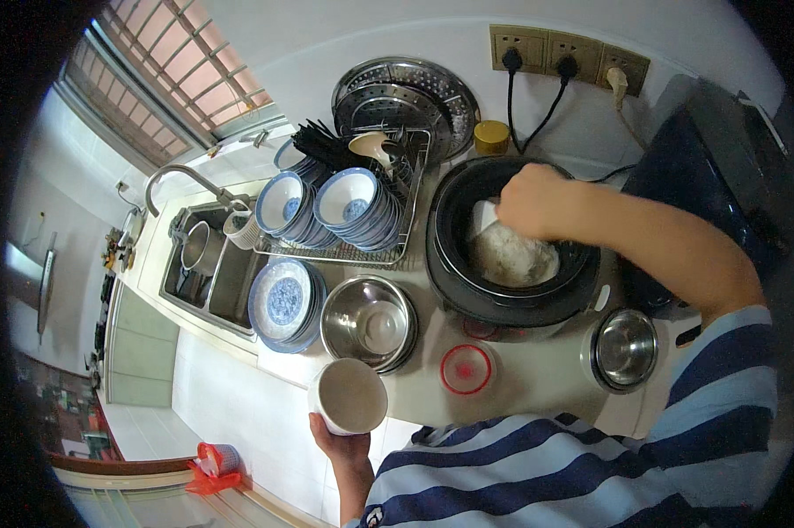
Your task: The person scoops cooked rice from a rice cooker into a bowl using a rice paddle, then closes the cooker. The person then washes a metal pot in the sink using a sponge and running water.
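My left hand (pixel 342 447) is closed around the side of a white bowl (pixel 353 398), whose open top faces up and looks bare inside. It is held in front of the counter, by the stacked steel basins (pixel 368 323). Over the black rice cooker pot (pixel 448 242), my right hand (pixel 535 202) is closed on a white rice paddle (pixel 483 216). Only part of the paddle shows; my fist covers its handle. The blade touches the white rice (pixel 513 255) in the pot.
Blue-and-white bowls (pixel 353 211) fill a wire dish rack (pixel 388 255), with plates (pixel 284 304) stacked before it. Left is the sink (pixel 230 295). A red-rimmed container (pixel 466 369) and a steel bowl (pixel 626 348) stand near the counter edge. Cords (pixel 513 106) hang behind the cooker.
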The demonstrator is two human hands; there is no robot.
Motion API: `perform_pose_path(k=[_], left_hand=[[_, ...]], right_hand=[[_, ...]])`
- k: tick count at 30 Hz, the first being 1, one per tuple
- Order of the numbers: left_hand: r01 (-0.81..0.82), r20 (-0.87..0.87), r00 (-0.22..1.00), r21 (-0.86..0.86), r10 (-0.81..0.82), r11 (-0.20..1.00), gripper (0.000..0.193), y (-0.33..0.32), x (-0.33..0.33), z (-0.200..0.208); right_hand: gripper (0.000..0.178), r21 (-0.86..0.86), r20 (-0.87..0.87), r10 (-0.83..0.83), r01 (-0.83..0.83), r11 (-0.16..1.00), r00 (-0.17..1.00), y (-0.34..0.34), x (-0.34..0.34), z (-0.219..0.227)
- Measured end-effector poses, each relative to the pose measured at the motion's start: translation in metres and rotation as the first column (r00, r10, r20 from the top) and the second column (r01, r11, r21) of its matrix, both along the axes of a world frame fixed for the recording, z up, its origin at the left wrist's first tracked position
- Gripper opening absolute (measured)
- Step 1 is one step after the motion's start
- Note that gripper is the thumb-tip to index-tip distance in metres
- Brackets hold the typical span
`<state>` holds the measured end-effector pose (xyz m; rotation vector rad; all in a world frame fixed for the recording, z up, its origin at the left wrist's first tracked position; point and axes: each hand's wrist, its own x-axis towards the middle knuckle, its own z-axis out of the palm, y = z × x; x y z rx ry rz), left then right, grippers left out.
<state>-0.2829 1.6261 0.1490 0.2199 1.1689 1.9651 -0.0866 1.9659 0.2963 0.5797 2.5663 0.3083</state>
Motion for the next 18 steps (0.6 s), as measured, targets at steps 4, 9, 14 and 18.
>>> perform_pose_path(k=[4,9,14,18], left_hand=[[0.041,-0.005,0.999,0.053,-0.040,0.998,0.075,0.000,0.000,-0.001],[0.112,-0.007,0.994,0.071,-0.111,0.991,0.074,0.009,0.002,0.001],[0.174,-0.074,0.983,0.132,-0.166,0.976,0.073,0.028,0.005,0.005],[0.216,-0.096,0.974,0.144,-0.203,0.966,0.072,0.027,0.002,0.010]], right_hand=[[0.019,-0.140,0.059,-0.116,0.123,0.982,0.991,0.023,0.021,0.005],[0.021,-0.383,0.051,-0.174,0.180,0.906,0.983,0.028,0.039,-0.006],[0.021,-0.354,-0.023,-0.300,0.273,0.894,0.954,0.016,0.035,-0.015],[0.020,-0.083,-0.011,-0.272,0.270,0.959,0.962,0.007,0.034,0.006]])
